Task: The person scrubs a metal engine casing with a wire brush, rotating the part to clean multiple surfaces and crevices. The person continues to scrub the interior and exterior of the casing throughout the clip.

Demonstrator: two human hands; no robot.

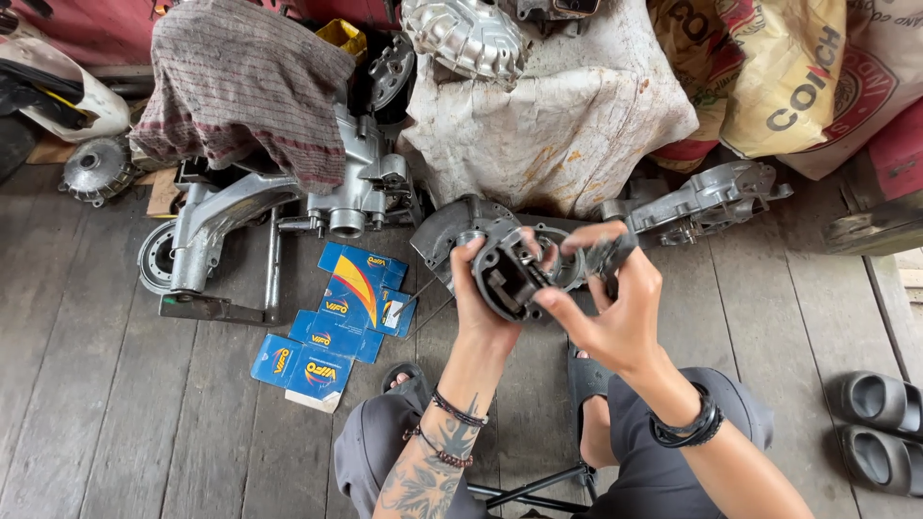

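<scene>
My left hand (pixel 478 308) grips a dark round finned engine part (pixel 508 275) and holds it up in front of me. My right hand (pixel 611 312) touches the same part from the right, with its fingers on the rim and on a grey metal piece (pixel 608 254). Just behind the hands a grey engine casing (pixel 457 226) lies on the wooden floor (pixel 115 404). Both wrists wear dark bracelets, and the left forearm is tattooed.
Several blue cardboard boxes (pixel 336 322) lie on the floor at left. A silver engine block (pixel 356 187) under a striped cloth (pixel 240 82) stands behind them. A white cloth-covered heap (pixel 558 125), another casing (pixel 707 200), sacks (pixel 779 77) and black sandals (pixel 875 428) are around.
</scene>
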